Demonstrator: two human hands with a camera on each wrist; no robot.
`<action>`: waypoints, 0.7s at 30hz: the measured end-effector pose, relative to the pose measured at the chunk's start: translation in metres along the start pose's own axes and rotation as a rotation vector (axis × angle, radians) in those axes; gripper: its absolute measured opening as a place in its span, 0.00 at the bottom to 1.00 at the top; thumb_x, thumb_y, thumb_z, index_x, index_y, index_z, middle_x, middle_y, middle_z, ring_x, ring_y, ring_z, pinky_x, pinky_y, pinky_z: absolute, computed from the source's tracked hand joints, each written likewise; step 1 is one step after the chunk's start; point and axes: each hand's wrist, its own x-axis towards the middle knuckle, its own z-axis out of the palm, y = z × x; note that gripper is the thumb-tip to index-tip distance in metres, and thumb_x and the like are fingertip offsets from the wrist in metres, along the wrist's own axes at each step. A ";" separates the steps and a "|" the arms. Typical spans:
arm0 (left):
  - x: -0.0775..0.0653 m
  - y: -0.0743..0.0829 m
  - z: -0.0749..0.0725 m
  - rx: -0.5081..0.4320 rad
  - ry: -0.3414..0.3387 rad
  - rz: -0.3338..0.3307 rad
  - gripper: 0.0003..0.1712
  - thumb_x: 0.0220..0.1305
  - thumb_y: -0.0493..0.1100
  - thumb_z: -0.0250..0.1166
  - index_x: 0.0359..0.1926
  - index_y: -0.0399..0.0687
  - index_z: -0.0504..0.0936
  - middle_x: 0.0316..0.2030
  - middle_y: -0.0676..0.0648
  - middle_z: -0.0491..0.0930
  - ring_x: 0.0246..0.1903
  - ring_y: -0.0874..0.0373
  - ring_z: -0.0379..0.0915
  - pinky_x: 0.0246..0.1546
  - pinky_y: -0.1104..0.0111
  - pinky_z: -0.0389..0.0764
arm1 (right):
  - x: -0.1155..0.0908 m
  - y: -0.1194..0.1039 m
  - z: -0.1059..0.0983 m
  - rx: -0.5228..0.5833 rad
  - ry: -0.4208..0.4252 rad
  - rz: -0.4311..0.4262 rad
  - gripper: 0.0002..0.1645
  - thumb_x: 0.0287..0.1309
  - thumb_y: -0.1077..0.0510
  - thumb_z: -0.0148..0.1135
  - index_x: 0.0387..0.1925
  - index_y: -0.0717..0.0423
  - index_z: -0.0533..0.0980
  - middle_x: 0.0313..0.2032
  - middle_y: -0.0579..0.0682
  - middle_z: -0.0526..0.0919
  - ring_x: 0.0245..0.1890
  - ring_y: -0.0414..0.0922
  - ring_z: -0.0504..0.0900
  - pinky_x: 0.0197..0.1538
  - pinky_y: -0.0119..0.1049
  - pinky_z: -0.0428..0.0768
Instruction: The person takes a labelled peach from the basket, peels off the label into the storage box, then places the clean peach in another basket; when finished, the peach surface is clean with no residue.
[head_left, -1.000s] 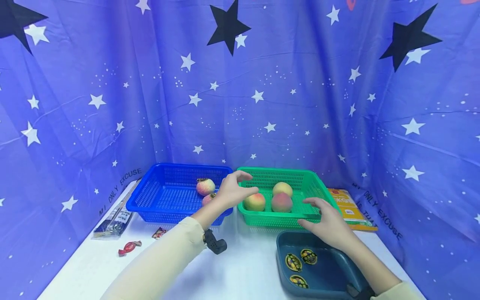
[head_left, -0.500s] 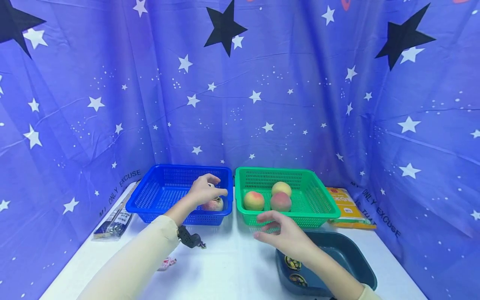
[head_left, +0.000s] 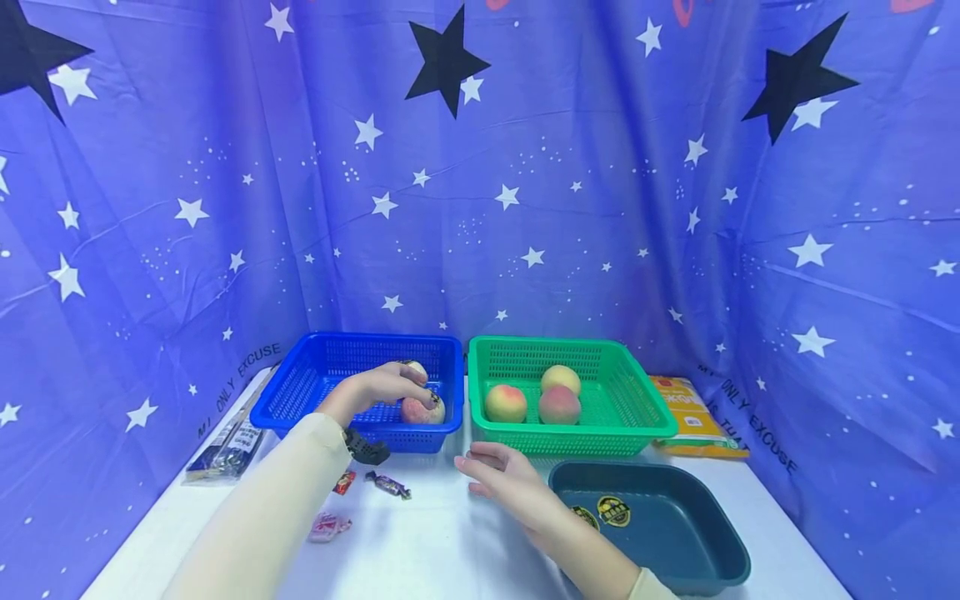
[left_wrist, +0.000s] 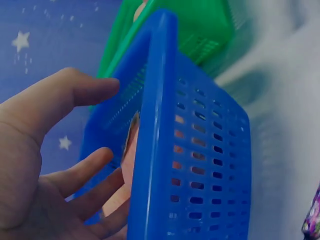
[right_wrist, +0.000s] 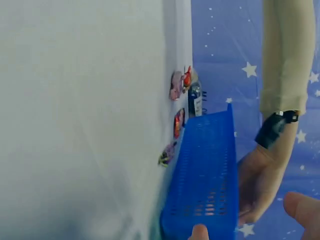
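My left hand [head_left: 381, 387] reaches over the near rim of the blue basket [head_left: 300, 417], fingers relaxed and thumb held apart. Its fingertips are right at a peach [head_left: 420, 412] that bears a dark sticker; a second peach [head_left: 414, 368] sits behind, partly hidden by the hand. In the left wrist view the basket's rim covers much of the nearer peach [left_wrist: 131, 155]. My right hand [head_left: 510, 487] hovers over the white table before the green basket [head_left: 585, 432], holding nothing, fingers loosely bent. Several peaches [head_left: 506, 403] lie inside the green basket.
At the right stands a dark blue tray [head_left: 678, 508] with black-and-yellow stickers [head_left: 613, 511] in it. Wrapped candies [head_left: 390, 485] are scattered before the blue basket. An orange packet [head_left: 690, 417] lies far right, a clear-and-dark packet [head_left: 232, 446] far left.
My left hand has moved left from between the baskets and down to the peaches in the blue one. My right hand has swung left, away from the green basket and tray.
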 end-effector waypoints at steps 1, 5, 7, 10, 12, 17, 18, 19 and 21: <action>0.001 -0.001 0.000 -0.025 -0.009 -0.015 0.45 0.62 0.53 0.79 0.76 0.44 0.76 0.78 0.36 0.72 0.80 0.34 0.65 0.81 0.36 0.68 | 0.004 0.002 0.002 0.017 0.007 0.002 0.56 0.70 0.38 0.75 0.80 0.72 0.64 0.76 0.71 0.74 0.70 0.66 0.82 0.76 0.59 0.79; 0.010 -0.009 0.001 -0.144 -0.028 -0.070 0.43 0.62 0.50 0.78 0.75 0.41 0.76 0.74 0.36 0.75 0.76 0.36 0.70 0.78 0.36 0.72 | 0.017 0.010 0.010 0.084 0.022 -0.011 0.57 0.73 0.39 0.72 0.81 0.75 0.60 0.77 0.75 0.71 0.74 0.72 0.77 0.80 0.63 0.74; 0.014 -0.013 0.003 -0.182 -0.037 -0.086 0.40 0.63 0.49 0.78 0.71 0.40 0.77 0.68 0.37 0.78 0.71 0.38 0.74 0.76 0.37 0.75 | 0.024 0.013 0.014 0.109 0.036 -0.017 0.56 0.74 0.39 0.71 0.81 0.76 0.60 0.78 0.75 0.69 0.76 0.73 0.74 0.80 0.63 0.75; 0.018 -0.019 0.005 -0.220 -0.039 -0.100 0.32 0.63 0.48 0.78 0.64 0.43 0.77 0.62 0.41 0.81 0.68 0.41 0.77 0.75 0.38 0.76 | 0.035 0.016 0.020 0.140 0.086 -0.024 0.55 0.75 0.41 0.70 0.81 0.76 0.60 0.78 0.75 0.68 0.77 0.72 0.73 0.78 0.61 0.77; 0.019 -0.022 0.006 -0.230 -0.028 -0.102 0.29 0.62 0.47 0.78 0.59 0.46 0.76 0.63 0.41 0.81 0.69 0.40 0.76 0.75 0.38 0.76 | 0.042 0.018 0.024 0.164 0.123 -0.035 0.55 0.75 0.41 0.70 0.80 0.77 0.59 0.79 0.75 0.68 0.78 0.71 0.72 0.78 0.60 0.78; 0.021 -0.026 0.007 -0.255 0.012 -0.112 0.24 0.59 0.46 0.79 0.52 0.48 0.78 0.65 0.41 0.80 0.72 0.38 0.75 0.75 0.41 0.78 | 0.059 0.023 0.035 0.226 0.191 -0.056 0.54 0.75 0.42 0.69 0.80 0.78 0.59 0.80 0.75 0.66 0.80 0.70 0.70 0.79 0.62 0.76; 0.022 -0.027 0.008 -0.254 0.017 -0.112 0.24 0.58 0.46 0.79 0.51 0.48 0.78 0.65 0.41 0.80 0.72 0.38 0.75 0.75 0.42 0.78 | 0.061 0.024 0.036 0.234 0.201 -0.056 0.54 0.75 0.42 0.69 0.80 0.78 0.58 0.80 0.75 0.66 0.80 0.70 0.69 0.79 0.63 0.76; 0.022 -0.027 0.008 -0.248 0.025 -0.110 0.23 0.58 0.46 0.79 0.51 0.48 0.80 0.65 0.42 0.80 0.72 0.38 0.75 0.74 0.42 0.79 | 0.064 0.025 0.038 0.243 0.211 -0.055 0.54 0.75 0.42 0.69 0.80 0.78 0.58 0.79 0.76 0.66 0.81 0.70 0.68 0.79 0.63 0.75; 0.022 -0.027 0.009 -0.241 0.036 -0.108 0.21 0.57 0.45 0.78 0.51 0.48 0.84 0.66 0.42 0.80 0.72 0.38 0.75 0.74 0.42 0.79 | 0.068 0.028 0.040 0.238 0.231 -0.057 0.54 0.76 0.43 0.68 0.80 0.79 0.58 0.79 0.77 0.67 0.81 0.70 0.68 0.79 0.63 0.75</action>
